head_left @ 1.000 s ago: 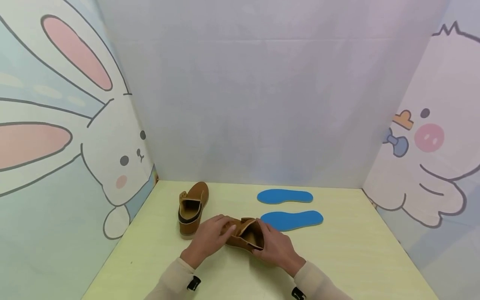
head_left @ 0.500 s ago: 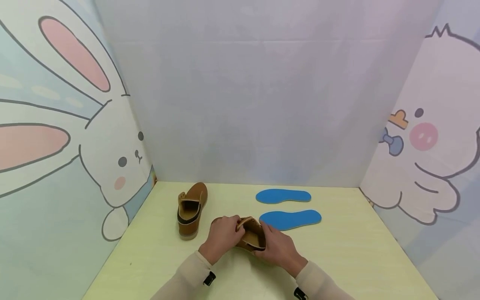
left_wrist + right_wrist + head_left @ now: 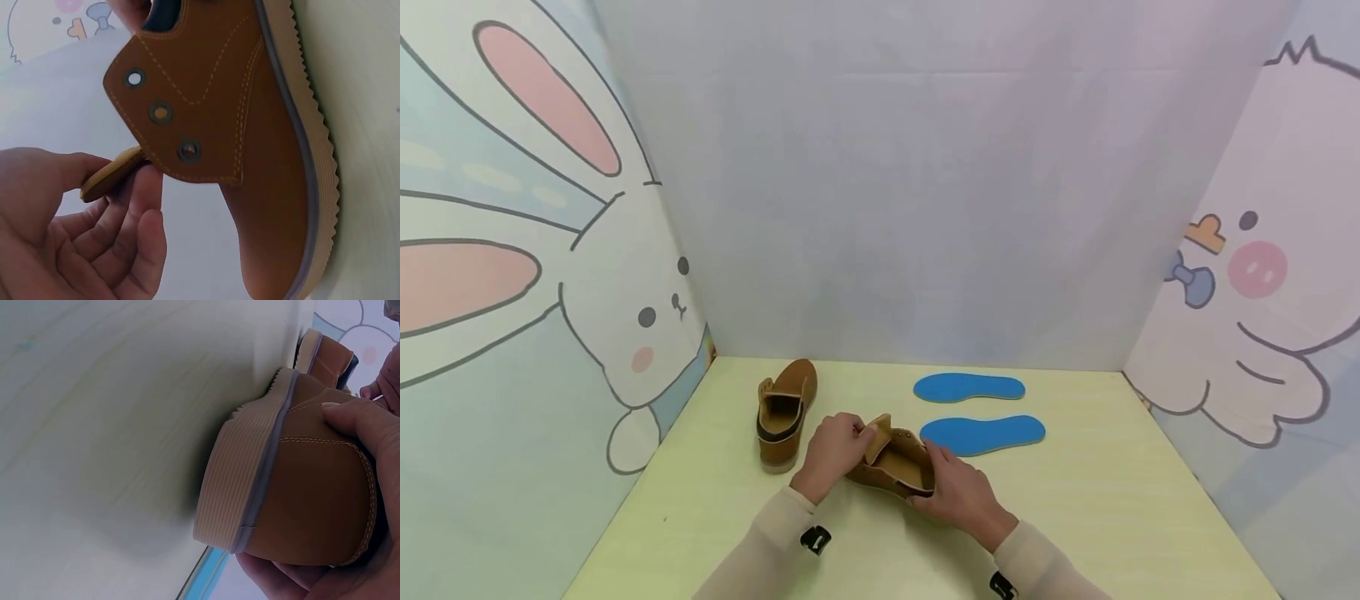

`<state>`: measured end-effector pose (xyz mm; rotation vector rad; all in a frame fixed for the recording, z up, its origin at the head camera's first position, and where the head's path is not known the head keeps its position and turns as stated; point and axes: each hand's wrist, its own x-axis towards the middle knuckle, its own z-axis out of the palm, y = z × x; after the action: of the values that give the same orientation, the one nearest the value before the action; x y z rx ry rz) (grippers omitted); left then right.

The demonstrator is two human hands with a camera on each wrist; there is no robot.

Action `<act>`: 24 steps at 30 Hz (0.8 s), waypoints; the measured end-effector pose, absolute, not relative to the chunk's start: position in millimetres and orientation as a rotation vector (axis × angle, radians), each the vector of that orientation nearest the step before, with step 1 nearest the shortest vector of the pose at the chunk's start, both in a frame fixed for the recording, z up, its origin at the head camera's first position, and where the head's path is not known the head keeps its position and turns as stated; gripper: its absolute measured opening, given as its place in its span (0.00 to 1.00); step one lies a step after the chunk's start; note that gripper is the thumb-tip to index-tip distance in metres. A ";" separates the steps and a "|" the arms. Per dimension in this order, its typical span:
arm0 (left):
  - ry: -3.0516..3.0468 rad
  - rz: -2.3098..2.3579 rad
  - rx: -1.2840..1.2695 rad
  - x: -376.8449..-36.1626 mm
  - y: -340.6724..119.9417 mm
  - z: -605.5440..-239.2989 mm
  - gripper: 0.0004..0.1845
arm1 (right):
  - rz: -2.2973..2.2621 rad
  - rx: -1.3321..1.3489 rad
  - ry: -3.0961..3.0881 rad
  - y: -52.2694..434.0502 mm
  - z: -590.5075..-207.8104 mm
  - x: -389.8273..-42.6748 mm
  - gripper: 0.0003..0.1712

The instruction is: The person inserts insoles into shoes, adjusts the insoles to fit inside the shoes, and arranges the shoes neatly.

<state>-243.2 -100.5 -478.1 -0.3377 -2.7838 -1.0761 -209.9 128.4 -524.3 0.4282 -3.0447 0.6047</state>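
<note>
A brown lace-less shoe [image 3: 880, 479] stands on the table between both hands, its opening facing up. My left hand [image 3: 835, 454] pinches the shoe's tongue [image 3: 115, 172] between thumb and fingers and holds it raised toward the toe. Around the heel, my right hand [image 3: 962, 496] grips the shoe, its thumb along one side and fingers on the other. In the left wrist view the side flap [image 3: 181, 106] with its eyelets shows beside the pinched tongue. The right wrist view shows the heel [image 3: 306, 500] and the ridged pale sole.
A second brown shoe [image 3: 781, 417] stands to the left, toe toward the back wall. Two blue insoles [image 3: 970, 387] lie one behind the other at the right, the nearer insole [image 3: 985, 435] close to the right hand. Printed cloth walls enclose the pale table [image 3: 1112, 500].
My left hand has moved from the top of the shoe's front to the tongue and has pulled it up and toward the toe, widening the opening. The right hand stays on the heel.
</note>
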 end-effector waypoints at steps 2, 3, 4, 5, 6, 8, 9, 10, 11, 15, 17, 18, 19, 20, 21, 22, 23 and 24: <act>-2.778 -1.074 -0.306 -245.9 -103.3 -479.0 0.19 | 0.608 0.424 -3.050 128.7 -525.1 -210.4 0.59; -2.780 -1.065 -0.290 -247.4 -105.1 -480.1 0.19 | 0.612 0.424 -3.051 128.6 -525.1 -210.3 0.58; -2.786 -1.053 -0.274 -249.1 -106.9 -481.4 0.19 | 0.612 0.424 -3.054 128.7 -525.6 -210.1 0.58; -2.791 -1.042 -0.261 -250.8 -109.0 -482.9 0.18 | 0.612 0.425 -3.056 128.6 -525.8 -210.0 0.58; -2.794 -1.035 -0.248 -252.5 -110.9 -484.3 0.18 | 0.614 0.424 -3.056 128.6 -525.8 -209.9 0.57; -2.791 -1.027 -0.240 -255.7 -114.7 -486.7 0.17 | 0.618 0.431 -3.050 128.7 -525.6 -210.3 0.56; -2.787 -1.030 -0.238 -257.2 -116.3 -487.6 0.17 | 0.615 0.436 -3.045 128.8 -525.3 -210.8 0.56; -2.787 -1.032 -0.234 -258.2 -117.8 -488.6 0.17 | 0.606 0.437 -3.042 128.9 -525.7 -211.0 0.55; -2.782 -1.027 -0.239 -259.0 -119.2 -489.6 0.17 | 0.600 0.440 -3.039 129.1 -525.8 -211.3 0.55; -2.803 -1.017 -0.202 -261.4 -123.2 -493.7 0.17 | 0.580 0.445 -3.030 130.0 -526.2 -212.0 0.54; -2.833 -0.990 -0.171 -261.8 -125.3 -496.4 0.18 | 0.588 0.447 -3.031 130.4 -526.3 -211.7 0.53; -2.849 -0.987 -0.148 -261.8 -126.2 -497.8 0.19 | 0.592 0.448 -3.029 130.3 -526.3 -211.5 0.53; -2.864 -0.975 -0.133 -261.5 -127.1 -499.0 0.19 | 0.599 0.449 -3.028 130.2 -526.4 -211.3 0.53; -2.877 -0.967 -0.121 -261.3 -128.0 -500.4 0.19 | 0.600 0.449 -3.028 130.1 -526.7 -211.1 0.53; -2.891 -0.964 -0.105 -261.2 -128.9 -501.8 0.20 | 0.602 0.449 -3.027 130.0 -526.9 -210.7 0.53; -2.902 -0.959 -0.091 -260.9 -129.6 -503.2 0.20 | 0.600 0.449 -3.028 129.8 -526.9 -210.3 0.53; -2.909 -0.958 -0.079 -260.7 -130.2 -504.4 0.21 | 0.599 0.449 -3.026 129.6 -527.1 -210.1 0.53; -2.919 -0.953 -0.067 -260.5 -130.7 -505.7 0.21 | 0.600 0.448 -3.025 129.4 -527.1 -209.8 0.52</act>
<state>-260.5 -130.7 -505.7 -0.0674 -2.9187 -0.9531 -209.8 129.4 -527.1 0.4482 -3.0251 0.6001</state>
